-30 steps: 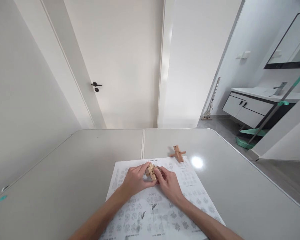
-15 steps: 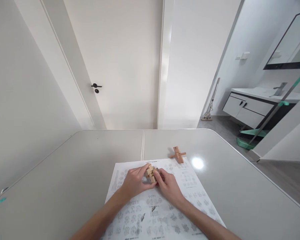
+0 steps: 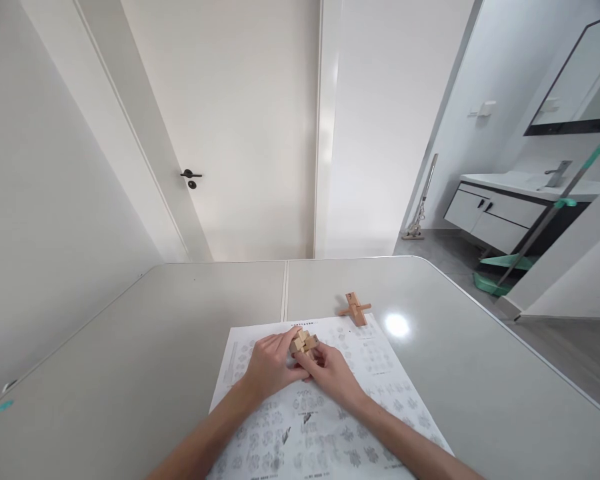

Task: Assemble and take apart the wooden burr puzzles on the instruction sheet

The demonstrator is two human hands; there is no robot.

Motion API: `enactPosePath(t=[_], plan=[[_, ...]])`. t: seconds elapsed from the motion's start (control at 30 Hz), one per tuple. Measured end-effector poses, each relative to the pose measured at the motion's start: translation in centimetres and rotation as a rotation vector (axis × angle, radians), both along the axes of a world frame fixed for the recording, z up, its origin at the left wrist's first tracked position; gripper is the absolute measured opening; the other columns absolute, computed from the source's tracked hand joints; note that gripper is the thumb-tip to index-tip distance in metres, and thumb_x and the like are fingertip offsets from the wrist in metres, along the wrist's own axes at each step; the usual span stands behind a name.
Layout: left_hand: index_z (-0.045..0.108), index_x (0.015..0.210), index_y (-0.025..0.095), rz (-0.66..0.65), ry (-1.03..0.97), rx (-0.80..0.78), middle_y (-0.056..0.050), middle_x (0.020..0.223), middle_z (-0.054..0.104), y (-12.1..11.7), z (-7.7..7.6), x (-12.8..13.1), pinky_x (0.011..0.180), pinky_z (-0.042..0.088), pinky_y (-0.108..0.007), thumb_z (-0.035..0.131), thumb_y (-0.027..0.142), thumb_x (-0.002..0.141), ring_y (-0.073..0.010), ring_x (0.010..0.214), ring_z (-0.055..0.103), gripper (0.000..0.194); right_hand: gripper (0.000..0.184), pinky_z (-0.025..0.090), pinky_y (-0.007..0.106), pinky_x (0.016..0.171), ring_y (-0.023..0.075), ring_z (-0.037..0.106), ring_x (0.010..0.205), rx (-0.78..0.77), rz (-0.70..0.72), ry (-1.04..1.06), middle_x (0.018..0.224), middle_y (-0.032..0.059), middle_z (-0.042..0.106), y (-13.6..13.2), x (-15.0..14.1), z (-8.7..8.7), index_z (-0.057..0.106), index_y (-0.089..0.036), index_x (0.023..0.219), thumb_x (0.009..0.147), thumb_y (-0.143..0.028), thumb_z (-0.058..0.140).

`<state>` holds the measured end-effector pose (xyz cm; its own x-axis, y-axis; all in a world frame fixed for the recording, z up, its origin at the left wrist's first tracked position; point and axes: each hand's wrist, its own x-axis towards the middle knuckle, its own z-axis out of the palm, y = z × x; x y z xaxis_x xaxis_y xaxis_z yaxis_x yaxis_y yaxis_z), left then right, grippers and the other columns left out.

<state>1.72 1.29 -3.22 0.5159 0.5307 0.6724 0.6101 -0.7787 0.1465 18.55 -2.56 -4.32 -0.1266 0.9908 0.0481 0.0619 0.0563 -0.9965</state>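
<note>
A light wooden burr puzzle (image 3: 304,341), made of interlocking blocks, is held between my two hands over the printed sheet (image 3: 305,423). My left hand (image 3: 270,360) grips it from the left, index finger over the top and thumb underneath. From the right, my right hand (image 3: 333,373) closes on it, thumb across the near side. Fingers cover the puzzle's lower and rear parts. Beyond my right hand lies a darker, reddish wooden puzzle (image 3: 356,309) with crossing bars, at the sheet's far right corner.
The grey table (image 3: 130,353) has a raised rim and a seam across its middle. A small green mark (image 3: 5,405) is at its left edge. Behind stands a white door (image 3: 240,133). To the right are a mop (image 3: 420,207), a washbasin cabinet (image 3: 495,210) and a green dustpan (image 3: 490,285).
My right thumb has slid down and left along the burr puzzle, showing more of its top. The left hand keeps nearly the same hold. The reddish puzzle stays put.
</note>
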Motion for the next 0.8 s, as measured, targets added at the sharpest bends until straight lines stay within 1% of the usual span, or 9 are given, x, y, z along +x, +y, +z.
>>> enactPosePath(t=[0.1,0.23,0.37,0.47,0.57,0.67,0.73,0.8], plan=[[0.051,0.131,0.018,0.000,0.016,0.024,-0.006,0.091,0.078,-0.16,0.13,0.32,0.065,0.059,-0.034,0.075,0.026,0.072,-0.0238,0.071,0.075,0.065,0.039,0.043,0.027,0.055,0.0181,0.057,0.059,0.077,-0.081,-0.100,0.063,0.0024,0.063,-0.27,-0.08,0.12,0.063,-0.017,0.071,0.088,-0.052,0.060],[0.052,0.129,0.016,0.005,0.024,0.026,-0.007,0.090,0.079,-0.29,0.29,0.53,0.063,0.058,-0.034,0.073,0.027,0.075,-0.0239,0.071,0.075,0.059,0.044,0.041,0.027,0.056,0.0183,0.057,0.060,0.152,-0.119,-0.161,0.066,0.0040,0.065,-0.54,-0.08,0.20,0.068,-0.016,0.076,0.090,-0.056,0.056],[0.055,0.128,0.017,0.011,0.027,0.009,-0.006,0.088,0.079,-0.35,0.34,0.58,0.063,0.058,-0.033,0.073,0.030,0.077,-0.0236,0.071,0.075,0.055,0.046,0.040,0.027,0.056,0.0180,0.056,0.061,0.159,-0.109,-0.179,0.068,0.0044,0.066,-0.48,-0.07,-0.18,0.069,-0.014,0.081,0.092,-0.057,0.054],[0.055,0.128,0.017,0.009,0.023,-0.017,-0.006,0.088,0.079,-0.37,0.36,0.58,0.065,0.058,-0.033,0.074,0.033,0.078,-0.0236,0.072,0.075,0.056,0.049,0.041,0.027,0.056,0.0184,0.057,0.062,0.149,-0.101,-0.180,0.070,0.0056,0.068,-0.25,-0.04,-0.55,0.070,-0.014,0.082,0.091,-0.058,0.054],[0.056,0.129,0.018,0.017,0.018,-0.050,-0.006,0.088,0.079,-0.39,0.33,0.52,0.065,0.058,-0.033,0.075,0.031,0.076,-0.0237,0.072,0.075,0.058,0.047,0.043,0.027,0.057,0.0191,0.059,0.063,0.135,-0.081,-0.157,0.071,0.0062,0.069,-0.10,0.00,-0.72,0.071,-0.014,0.082,0.091,-0.058,0.055],[0.056,0.129,0.020,0.039,-0.023,-0.121,-0.005,0.094,0.079,-0.46,0.25,0.40,0.068,0.059,-0.033,0.076,0.027,0.071,-0.0240,0.075,0.075,0.062,0.045,0.043,0.028,0.056,0.0188,0.058,0.061,0.108,-0.053,-0.136,0.070,0.0053,0.067,-0.18,0.09,-0.49,0.070,-0.016,0.082,0.091,-0.057,0.055],[0.056,0.129,0.022,0.057,-0.087,-0.218,-0.003,0.096,0.078,-0.55,0.26,0.30,0.070,0.058,-0.031,0.078,0.027,0.070,-0.0223,0.076,0.074,0.063,0.043,0.043,0.028,0.056,0.0181,0.058,0.059,0.114,-0.026,-0.109,0.070,0.0040,0.066,-0.34,0.19,-0.14,0.068,-0.017,0.083,0.093,-0.057,0.054],[0.057,0.127,0.023,0.067,-0.171,-0.329,-0.002,0.096,0.078,-0.66,0.44,0.21,0.072,0.058,-0.029,0.077,0.029,0.072,-0.0199,0.077,0.073,0.059,0.041,0.044,0.028,0.057,0.0178,0.058,0.061,0.131,0.001,-0.050,0.072,0.0032,0.065,-0.46,0.33,0.22,0.065,-0.019,0.085,0.095,-0.057,0.052]])
